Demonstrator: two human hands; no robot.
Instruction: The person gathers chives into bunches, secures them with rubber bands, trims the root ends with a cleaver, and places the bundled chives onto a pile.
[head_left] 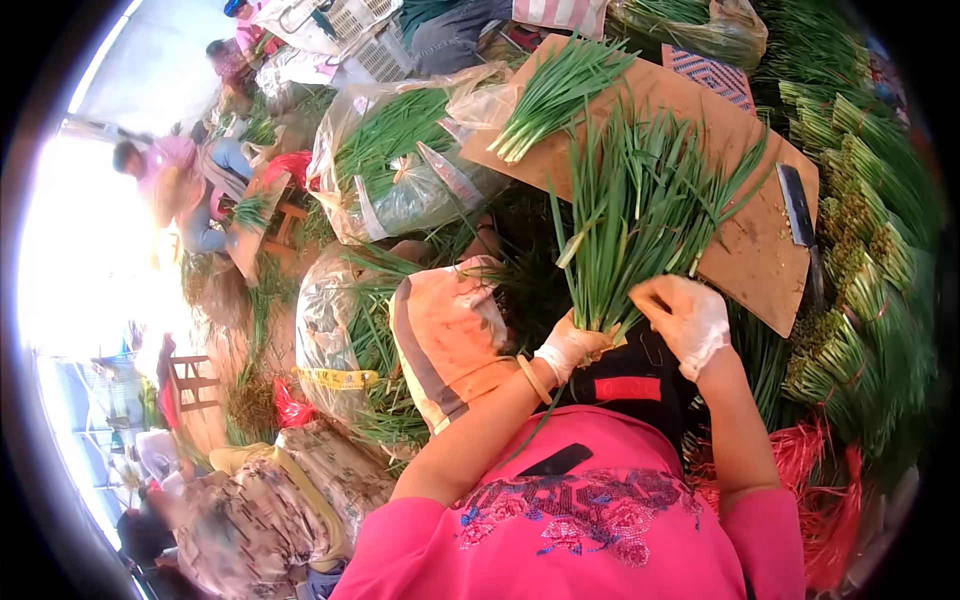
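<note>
A large bunch of long green leafy stalks (630, 210) fans out over the brown board (750, 240). My left hand (574, 346), in a whitish glove, is wrapped round the base of this bunch. Just right of the stalk bases is my right hand (682, 318), also gloved, its fingers bent together near the leaves; whatever lies between its fingertips is too small to make out. A second bunch with pale ends (560, 95) lies on the upper left part of the board. At the board's right side rests a dark flat blade (796, 205).
Stacked green bundles (860, 250) line the right side. Red strips (825, 500) hang at lower right. Left of the board are plastic bags of greens (395, 140). A person in patterned clothing (250, 520) is at lower left; other people (175, 180) sit farther off at upper left.
</note>
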